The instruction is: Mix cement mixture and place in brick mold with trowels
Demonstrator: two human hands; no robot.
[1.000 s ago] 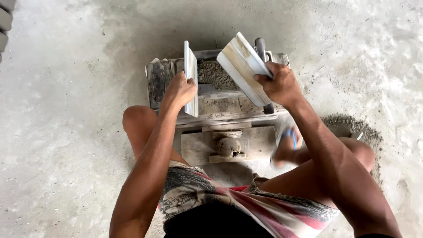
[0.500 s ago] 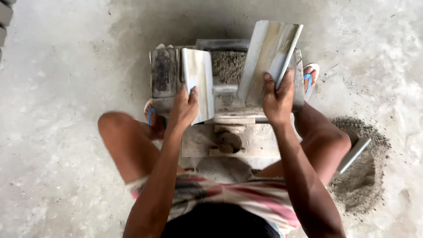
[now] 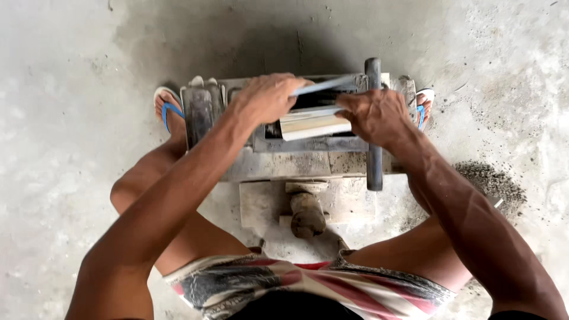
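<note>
Head view: our 2 hands work metal plates into a block mould on the concrete floor.

Our left hand pinches a thin grey plate between curled fingers; our right hand wraps closed over the end of a pale plate, both lying over the open top of the metal mould, beside its dark bar handle.

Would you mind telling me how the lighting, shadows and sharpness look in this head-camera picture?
Head view: soft, even daylight with no glare; a broad dark shadow lies on the concrete floor beyond the metal mould; the left hand and right hand are fairly sharp; the edges look slightly bowed.
</note>
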